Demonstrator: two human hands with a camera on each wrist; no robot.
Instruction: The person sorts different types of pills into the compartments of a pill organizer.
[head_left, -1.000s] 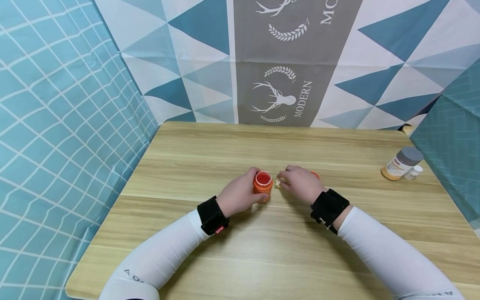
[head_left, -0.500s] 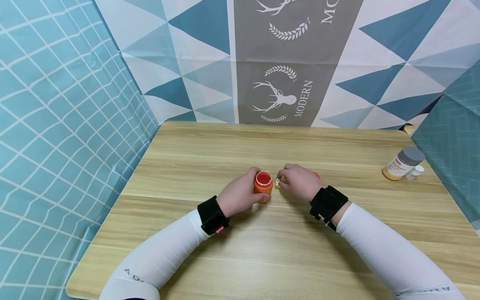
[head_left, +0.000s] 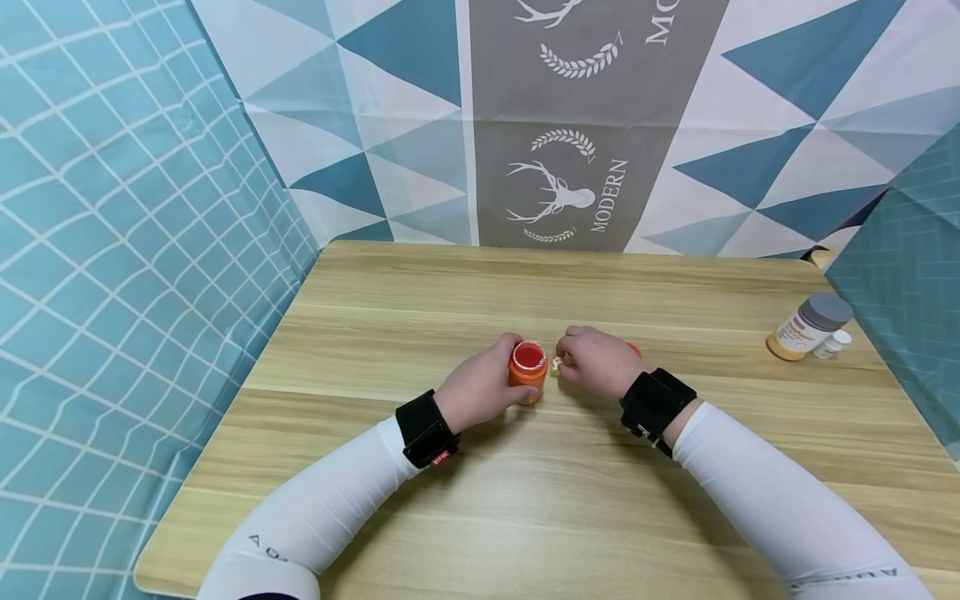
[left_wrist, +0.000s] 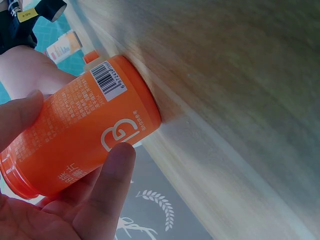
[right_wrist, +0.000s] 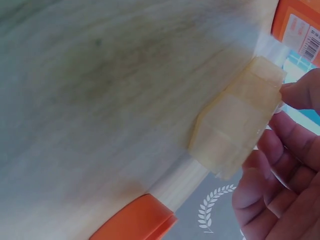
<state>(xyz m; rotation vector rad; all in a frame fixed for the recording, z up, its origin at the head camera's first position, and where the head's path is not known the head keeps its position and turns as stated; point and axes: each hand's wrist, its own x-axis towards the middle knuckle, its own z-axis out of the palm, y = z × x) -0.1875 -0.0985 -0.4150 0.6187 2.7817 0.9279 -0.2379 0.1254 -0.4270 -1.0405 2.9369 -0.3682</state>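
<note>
My left hand (head_left: 480, 385) grips an orange bottle (head_left: 529, 379) that stands upright on the table, its top uncapped and its rim whitish. In the left wrist view the thumb and fingers lie round the bottle's printed side, with a barcode near its base. Just to the right, my right hand (head_left: 602, 365) holds a small translucent yellowish plastic box (right_wrist: 237, 120) by one side, thumb and curled fingers at its edge. From the head only a pale yellow bit of it shows. An orange lid (right_wrist: 135, 220) lies beyond the right hand, mostly hidden by it in the head view.
A wide jar (head_left: 798, 333) with a grey lid stands at the table's right side, beside a small white bottle (head_left: 832, 344). Patterned cloths hang behind the wooden table (head_left: 420, 283) and at both sides.
The right hand's fingers have shifted slightly at the yellowish box. The left hand keeps its grip on the orange bottle, in the same place.
</note>
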